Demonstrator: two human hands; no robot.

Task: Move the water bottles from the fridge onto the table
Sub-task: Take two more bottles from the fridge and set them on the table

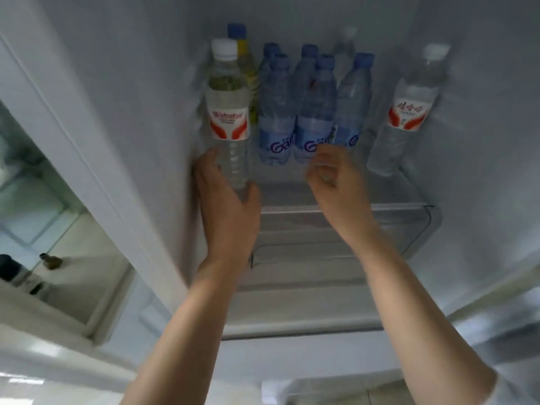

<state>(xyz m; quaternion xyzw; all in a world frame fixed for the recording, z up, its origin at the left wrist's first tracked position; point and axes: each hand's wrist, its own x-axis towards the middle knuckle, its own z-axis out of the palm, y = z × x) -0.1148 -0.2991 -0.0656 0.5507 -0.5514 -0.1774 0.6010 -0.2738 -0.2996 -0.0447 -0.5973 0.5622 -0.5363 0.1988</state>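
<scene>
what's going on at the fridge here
A person is taking water bottles out of the fridge. The left hand holds the base of a white-capped bottle with a red and white label. The right hand reaches, fingers loosely curled, toward the blue-label bottles on the shelf, holding nothing yet. Another white-capped bottle stands further right.

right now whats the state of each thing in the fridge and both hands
fridge: open, shelf stocked
white-capped bottle on the left: upright, capped, gripped near its base
left hand: holds that bottle
right hand: blurred, fingers loosely curled, holds nothing, close to the blue bottles
blue-capped bottles: upright, capped, clustered mid-shelf
yellow-labelled bottle: upright, behind the held one
white-capped bottle on the right: upright, capped, apart
</scene>
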